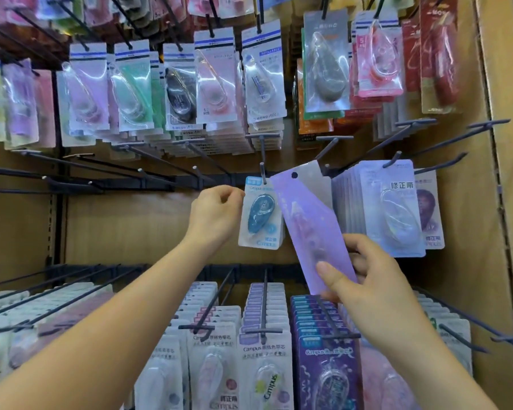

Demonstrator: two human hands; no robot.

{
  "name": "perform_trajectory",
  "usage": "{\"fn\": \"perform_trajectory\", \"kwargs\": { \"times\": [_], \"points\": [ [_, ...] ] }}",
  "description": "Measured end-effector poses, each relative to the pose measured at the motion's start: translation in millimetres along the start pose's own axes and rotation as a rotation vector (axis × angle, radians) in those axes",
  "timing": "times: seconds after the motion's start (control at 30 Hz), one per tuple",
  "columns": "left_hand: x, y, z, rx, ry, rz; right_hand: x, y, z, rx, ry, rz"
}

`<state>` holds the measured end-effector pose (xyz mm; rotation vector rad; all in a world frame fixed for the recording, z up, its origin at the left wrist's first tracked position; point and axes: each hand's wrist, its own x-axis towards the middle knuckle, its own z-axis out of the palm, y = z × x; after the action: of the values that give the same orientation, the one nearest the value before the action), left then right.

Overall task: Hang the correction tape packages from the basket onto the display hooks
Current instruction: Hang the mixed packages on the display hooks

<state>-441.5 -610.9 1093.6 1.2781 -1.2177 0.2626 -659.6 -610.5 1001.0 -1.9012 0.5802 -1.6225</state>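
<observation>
Stocked display hooks fill the wall ahead. Your left hand [216, 214] pinches the blue Campus package [259, 216] at its hook; your right hand [365, 276] grips the tilted purple package [308, 220]. Straighten it, then aim its hole at the bare hook tip [327, 166].

A small white and light-blue card package [261, 216], with a dark blue teardrop correction tape under clear plastic, hangs upright on a thin grey metal display hook [262, 170] that passes through its 12 o'clock edge. The left hand [216, 214] pinches its 10 o'clock edge. Just beside it at 3 o'clock, a long lilac card package [308, 226] tilts with its punched hole toward 11 o'clock. The right hand [365, 279] grips its 5 o'clock end.
</observation>
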Motion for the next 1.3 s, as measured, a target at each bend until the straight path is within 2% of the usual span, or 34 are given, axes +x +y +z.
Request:
{"fn": "perform_trajectory", "kwargs": {
  "times": [0.1,0.13,0.2,0.3,0.37,0.6,0.73,0.93,1.13,1.3],
  "points": [
    [-32,27,-31,-0.535,-0.132,-0.050,-4,-3,3,-0.048,-0.078,-0.022],
    [-42,35,-42,-0.644,-0.191,-0.042,-5,-3,5,-0.049,-0.097,-0.024],
    [-60,46,-60,-0.714,-0.275,0.032,-6,-5,9,-0.037,-0.119,-0.031],
    [-77,52,-78,-0.536,-0.237,0.215,-7,-11,20,-0.011,-0.152,-0.055],
    [-79,49,-87,-0.452,-0.184,0.275,-8,-15,30,0.017,-0.179,-0.074],
    [-59,16,-126,-0.350,-0.075,0.259,-13,-33,74,0.130,-0.324,-0.089],
    [-38,-8,-151,-0.302,-0.020,0.245,-14,-42,114,-0.006,-0.361,-0.107],
    [9,-28,-169,-0.147,0.022,0.294,-2,-56,167,-0.096,-0.267,-0.061],
    [45,-44,-156,-0.047,0.046,0.295,7,-65,198,0.086,-0.197,0.092],
    [49,-42,-152,-0.122,-0.032,0.232,4,-70,203,0.050,-0.169,0.094]
  ]
}}
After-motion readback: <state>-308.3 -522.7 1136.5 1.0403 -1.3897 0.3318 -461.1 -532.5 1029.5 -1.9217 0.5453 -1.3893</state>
